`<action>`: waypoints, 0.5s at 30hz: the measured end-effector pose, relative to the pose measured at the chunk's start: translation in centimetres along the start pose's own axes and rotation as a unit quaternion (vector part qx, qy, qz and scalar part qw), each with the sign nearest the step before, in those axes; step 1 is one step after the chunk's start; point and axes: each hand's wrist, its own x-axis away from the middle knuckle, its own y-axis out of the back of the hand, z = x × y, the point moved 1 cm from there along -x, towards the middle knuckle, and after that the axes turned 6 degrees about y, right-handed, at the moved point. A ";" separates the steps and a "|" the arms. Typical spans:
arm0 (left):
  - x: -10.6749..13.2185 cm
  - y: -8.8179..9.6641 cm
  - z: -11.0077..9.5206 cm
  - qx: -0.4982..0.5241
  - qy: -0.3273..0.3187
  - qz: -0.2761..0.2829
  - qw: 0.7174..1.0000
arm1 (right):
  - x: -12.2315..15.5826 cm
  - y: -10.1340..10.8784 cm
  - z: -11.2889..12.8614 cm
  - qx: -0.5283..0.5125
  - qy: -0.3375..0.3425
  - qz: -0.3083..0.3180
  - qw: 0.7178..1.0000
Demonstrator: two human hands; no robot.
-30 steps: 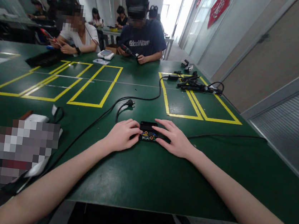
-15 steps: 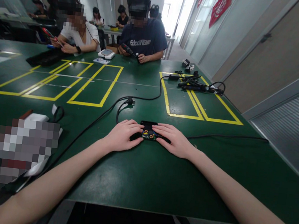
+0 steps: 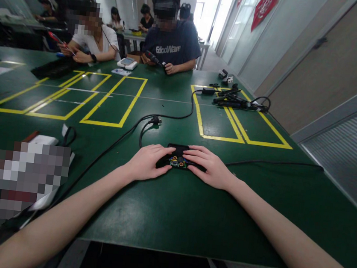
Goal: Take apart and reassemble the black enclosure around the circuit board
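Observation:
A small black box with coloured parts showing inside, an opened power adapter [image 3: 177, 156], lies on the green table [image 3: 163, 209] in front of me. My left hand [image 3: 148, 161] rests on its left end with the fingers curled over it. From the other side my right hand [image 3: 208, 166] covers its right end, fingers stretched across the top. Both hands press on the adapter, and a black cable [image 3: 272, 162] runs off from under my right hand toward the right.
A second black cable with a plug [image 3: 155, 120] loops just beyond the adapter. Yellow taped rectangles [image 3: 114, 101] mark the table. Black tools and cables [image 3: 234, 100] lie at the far right. Two people [image 3: 172, 43] work across the table. A blurred pile sits at my left.
My right hand's fingers have slid left over the adapter's top, closer to my left hand. The left hand has stayed on the left end.

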 end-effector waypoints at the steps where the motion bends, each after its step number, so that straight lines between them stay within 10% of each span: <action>1: 0.0 0.0 0.0 -0.001 -0.001 -0.002 1.000 | 0.0 0.1 0.0 -0.004 0.002 -0.010 1.000; 15: -0.2 -0.1 -0.2 0.005 -0.038 -0.008 0.999 | -0.1 -0.4 -0.7 -0.076 -0.167 -0.038 0.982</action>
